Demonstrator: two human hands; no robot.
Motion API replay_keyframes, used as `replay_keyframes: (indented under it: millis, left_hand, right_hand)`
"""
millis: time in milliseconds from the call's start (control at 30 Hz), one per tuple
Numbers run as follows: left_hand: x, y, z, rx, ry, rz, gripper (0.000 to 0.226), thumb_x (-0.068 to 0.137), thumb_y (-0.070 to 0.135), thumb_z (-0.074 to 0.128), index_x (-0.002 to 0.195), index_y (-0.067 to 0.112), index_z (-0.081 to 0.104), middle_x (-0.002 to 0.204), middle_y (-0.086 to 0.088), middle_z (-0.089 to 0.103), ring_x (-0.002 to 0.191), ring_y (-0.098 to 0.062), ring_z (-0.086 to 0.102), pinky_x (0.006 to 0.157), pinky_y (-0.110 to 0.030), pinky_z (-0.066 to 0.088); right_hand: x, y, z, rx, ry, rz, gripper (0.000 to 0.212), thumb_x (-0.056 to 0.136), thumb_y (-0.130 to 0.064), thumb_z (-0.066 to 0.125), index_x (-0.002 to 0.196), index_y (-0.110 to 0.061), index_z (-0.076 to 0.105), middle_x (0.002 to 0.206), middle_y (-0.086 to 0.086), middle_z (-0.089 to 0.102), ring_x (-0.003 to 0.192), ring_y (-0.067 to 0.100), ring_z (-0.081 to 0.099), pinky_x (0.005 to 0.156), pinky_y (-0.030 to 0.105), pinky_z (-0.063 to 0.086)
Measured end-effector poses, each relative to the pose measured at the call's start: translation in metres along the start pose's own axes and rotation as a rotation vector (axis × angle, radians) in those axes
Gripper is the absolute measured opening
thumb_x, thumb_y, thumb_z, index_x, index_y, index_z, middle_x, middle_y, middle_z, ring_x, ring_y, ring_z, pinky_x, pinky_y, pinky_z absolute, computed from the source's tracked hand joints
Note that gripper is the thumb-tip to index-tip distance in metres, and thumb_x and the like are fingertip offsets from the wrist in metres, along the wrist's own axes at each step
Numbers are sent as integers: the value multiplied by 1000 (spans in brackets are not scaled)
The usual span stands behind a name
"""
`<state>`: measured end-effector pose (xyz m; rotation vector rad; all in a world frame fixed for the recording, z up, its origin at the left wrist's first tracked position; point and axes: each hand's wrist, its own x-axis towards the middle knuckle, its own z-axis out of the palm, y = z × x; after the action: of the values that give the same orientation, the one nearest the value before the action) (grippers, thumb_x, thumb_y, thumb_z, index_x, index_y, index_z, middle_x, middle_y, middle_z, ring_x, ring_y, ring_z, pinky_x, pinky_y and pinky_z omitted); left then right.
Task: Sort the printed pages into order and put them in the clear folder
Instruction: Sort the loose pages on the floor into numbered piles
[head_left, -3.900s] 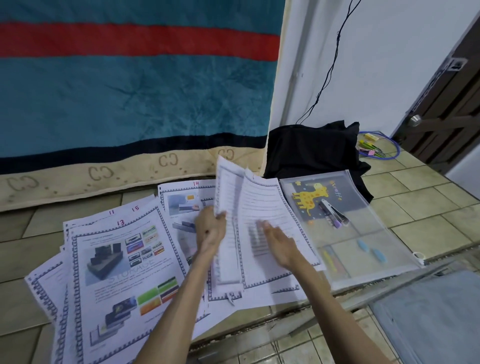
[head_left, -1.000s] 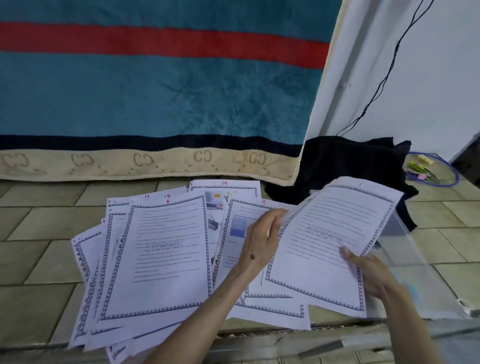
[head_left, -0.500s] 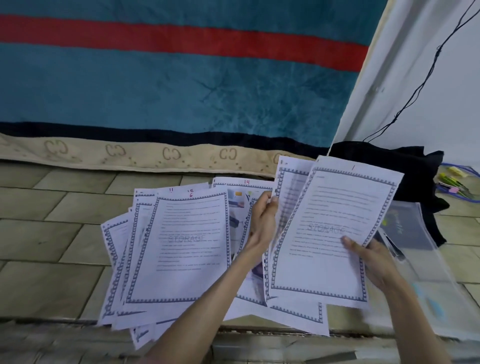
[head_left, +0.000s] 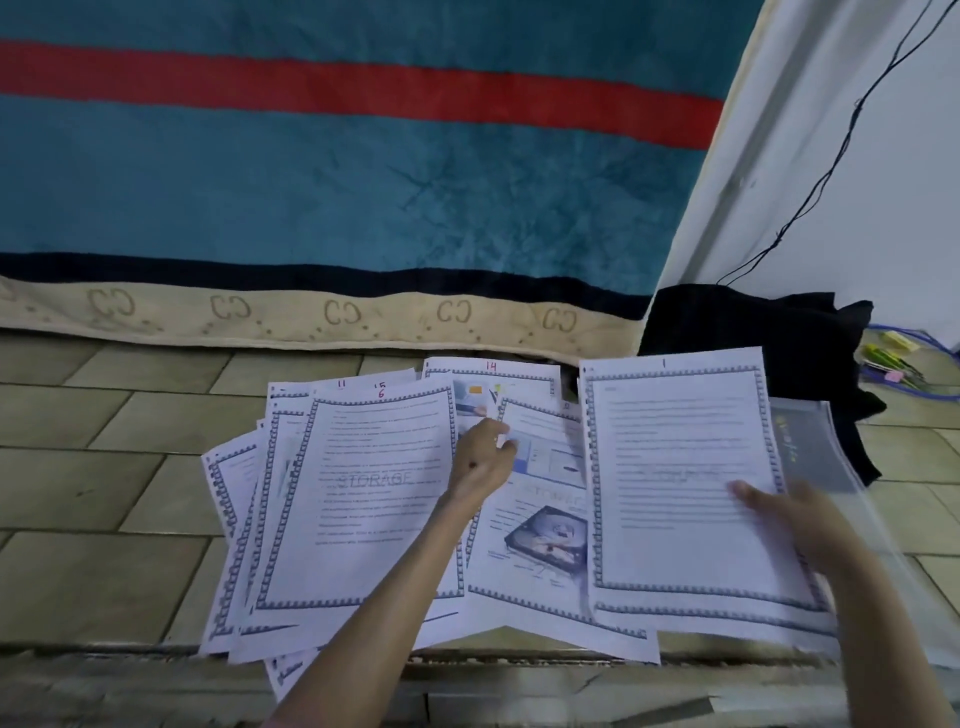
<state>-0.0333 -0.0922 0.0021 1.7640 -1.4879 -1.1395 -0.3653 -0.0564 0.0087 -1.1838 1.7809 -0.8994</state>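
Page 1 (head_left: 675, 483) is now lying right, over the clear folder (head_left: 810, 447), under the flat right hand (head_left: 779, 512); the left hand (head_left: 483, 457), fingers loose, is reaching for the next page, probably 2.

left hand (head_left: 480, 460) reaching forward, fingers loosely curled, right hand (head_left: 789, 512) blurred, fingers extended flat

Lighting: dim, even, cool indoor light; source not visible. Shadows: soft and faint beneath the pages (head_left: 374, 499). Glare: weak sheen on the clear folder (head_left: 826, 457). Blur: right hand (head_left: 789, 514) motion-smeared; text on page 1 (head_left: 680, 478) unreadable; left hand (head_left: 483, 457) sharper. Distortion: wide-angle bowing of the blanket (head_left: 337, 171) stripes and wall (head_left: 893, 182) edge towards the frame borders.
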Motion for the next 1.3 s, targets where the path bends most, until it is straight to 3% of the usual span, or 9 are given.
replay_keyframes:
  millis: [100, 300, 433, 600, 700, 800, 967, 1133, 1300]
  left_hand:
    - [6, -16, 9, 226, -7, -58, 41, 92, 20, 53, 128, 2, 47, 133, -15, 50, 120, -30, 49, 95, -33, 43]
    - [12, -27, 30, 313, 112, -89, 63, 77, 22, 74, 127, -1, 42, 127, -19, 48, 119, -35, 48, 96, -39, 44]
    - [19, -29, 28, 261, 123, -72, 21, 81, 15, 67, 93, -2, 64, 91, -12, 67, 85, -23, 64, 69, -28, 49]
    - [9, -4, 14, 87, 173, -35, 17, 88, 14, 54, 74, 9, 44, 64, -1, 44, 64, -19, 43, 53, -25, 29]
    - [-1, 19, 6, 68, 268, 34, 13, 87, 10, 50, 83, 5, 62, 82, -9, 65, 79, -26, 59, 66, -30, 46]
    - [-22, 44, 18, 154, 261, 233, 20, 88, 12, 49, 95, 10, 68, 96, -8, 71, 85, -26, 66, 76, -38, 55]
    - [-30, 43, 14, -90, -312, 190, 39, 88, 20, 61, 126, 17, 58, 126, -1, 62, 118, -16, 57, 101, -28, 44]
    - [-17, -44, -72, 339, 386, -190, 46, 91, 29, 57, 133, 13, 49, 143, -11, 43, 129, -30, 41, 102, -36, 37]
    - [-20, -93, -112, 461, 361, -601, 92, 69, 55, 72, 137, 6, 34, 144, -20, 30, 134, -38, 26, 104, -52, 30]
  right_hand:
    - [7, 14, -17, -270, 275, 84, 60, 73, -3, 77, 126, 3, 49, 121, 30, 58, 103, 37, 59, 90, 46, 44]
    - [10, 35, -8, -631, 238, 93, 71, 76, -4, 73, 139, -11, 42, 126, 31, 50, 116, 44, 50, 94, 43, 41]
    - [13, 37, -4, -751, 229, 143, 55, 80, -9, 70, 132, -18, 53, 121, 24, 46, 112, 43, 49, 97, 45, 44]
    - [8, 19, 11, -1022, 311, 204, 45, 87, -19, 61, 130, -29, 52, 139, 17, 35, 129, 36, 30, 104, 45, 31]
    - [-5, -29, 51, -475, 339, 9, 37, 93, -29, 54, 127, -14, 54, 131, 22, 49, 120, 35, 44, 95, 41, 38]
    - [-35, -94, 104, 309, -140, 19, 43, 93, -46, 44, 132, -29, 34, 110, 12, 63, 96, 24, 63, 83, 36, 50]
    - [-17, -90, 127, 49, -72, -226, 74, 90, 5, 42, 146, -35, 14, 72, 6, 58, 57, 13, 54, 56, 26, 42]
    - [-1, -66, 117, 29, -75, -114, 53, 85, 13, 29, 107, -15, 69, 71, 16, 55, 49, 12, 42, 48, 17, 33]
    - [3, -57, 126, 43, -25, -25, 26, 92, -10, 54, 113, -15, 68, 90, 11, 59, 76, 22, 52, 64, 29, 43]
